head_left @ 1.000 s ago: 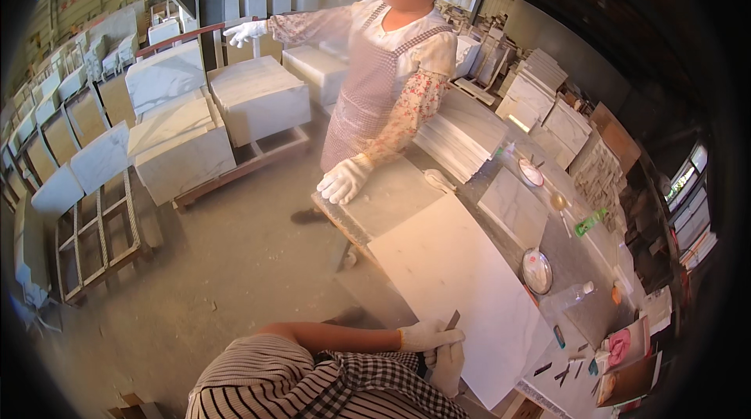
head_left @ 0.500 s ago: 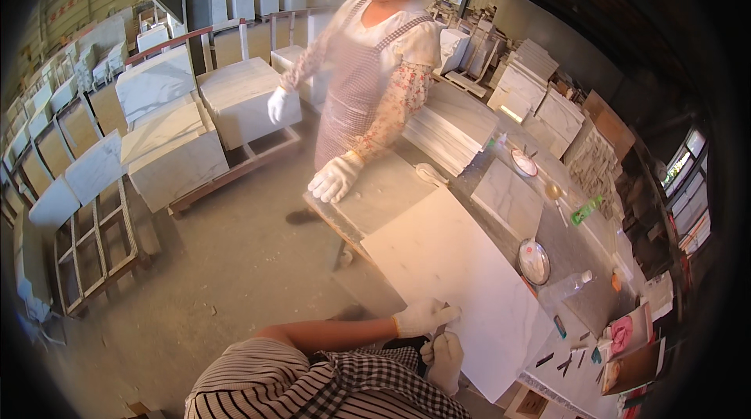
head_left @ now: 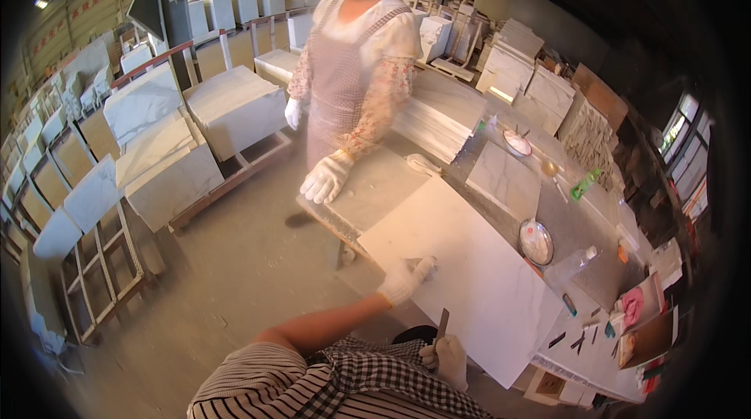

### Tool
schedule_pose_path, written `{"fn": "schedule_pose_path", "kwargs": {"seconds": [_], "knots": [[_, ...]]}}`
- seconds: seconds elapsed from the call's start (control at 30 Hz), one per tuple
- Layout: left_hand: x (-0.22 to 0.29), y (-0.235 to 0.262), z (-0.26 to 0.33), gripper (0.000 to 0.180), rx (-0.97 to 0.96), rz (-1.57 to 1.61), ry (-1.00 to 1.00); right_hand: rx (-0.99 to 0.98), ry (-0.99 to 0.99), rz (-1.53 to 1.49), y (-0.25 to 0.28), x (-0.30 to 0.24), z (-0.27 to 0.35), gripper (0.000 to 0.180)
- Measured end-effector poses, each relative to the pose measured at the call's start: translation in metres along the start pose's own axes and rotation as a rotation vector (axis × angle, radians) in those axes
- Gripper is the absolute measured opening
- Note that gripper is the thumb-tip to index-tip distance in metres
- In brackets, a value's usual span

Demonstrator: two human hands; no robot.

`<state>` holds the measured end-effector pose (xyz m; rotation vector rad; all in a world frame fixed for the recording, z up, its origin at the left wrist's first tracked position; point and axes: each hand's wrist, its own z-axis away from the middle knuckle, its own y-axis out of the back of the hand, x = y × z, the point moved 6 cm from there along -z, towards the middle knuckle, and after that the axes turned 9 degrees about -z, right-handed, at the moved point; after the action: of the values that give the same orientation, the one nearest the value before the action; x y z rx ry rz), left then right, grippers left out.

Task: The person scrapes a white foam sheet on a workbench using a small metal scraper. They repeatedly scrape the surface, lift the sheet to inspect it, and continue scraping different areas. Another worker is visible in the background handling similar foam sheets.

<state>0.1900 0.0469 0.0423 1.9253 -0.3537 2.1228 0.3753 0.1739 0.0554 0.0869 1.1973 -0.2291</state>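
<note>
A large white marble slab (head_left: 473, 286) lies on the workbench in front of me. My left hand (head_left: 407, 278), in a white glove, reaches onto the slab's left part with its fingers bent together. A small greyish bit shows at the fingertips, too small to name. My right hand (head_left: 448, 360), also gloved, is closed at the slab's near edge. It holds a flat, narrow, dark scraper-like blade (head_left: 443, 323) that points up and away from me.
A co-worker in a checked apron (head_left: 336, 67) stands across the bench, one gloved hand (head_left: 327, 176) on its corner. To the right are a metal bowl (head_left: 537, 242), a clear bottle (head_left: 575, 262), a green bottle (head_left: 585, 184) and several small tools (head_left: 579, 341). Stacked slabs (head_left: 176, 172) stand left.
My left hand has moved away from my right, up and left onto the slab. The blade now stands out from my right hand. The co-worker's free arm has dropped closer to the body.
</note>
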Motion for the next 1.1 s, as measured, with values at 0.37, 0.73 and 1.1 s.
{"fn": "schedule_pose_path", "kwargs": {"seconds": [0.37, 0.73, 1.1], "knots": [[0.008, -0.011, 0.013, 0.031, 0.071, -0.935, -0.432, 0.157, 0.115, 0.035, 0.004, 0.001, 0.014, 0.027], [-0.007, -0.015, -0.062, 0.052, 0.167, -1.438, -0.539, 0.112, 0.007, 0.062, 0.005, 0.022, 0.014, 0.026], [-0.014, -0.008, -0.100, 0.064, 0.176, -1.515, -0.507, 0.161, 0.308, 0.299, -0.010, 0.028, 0.008, 0.021]]}}
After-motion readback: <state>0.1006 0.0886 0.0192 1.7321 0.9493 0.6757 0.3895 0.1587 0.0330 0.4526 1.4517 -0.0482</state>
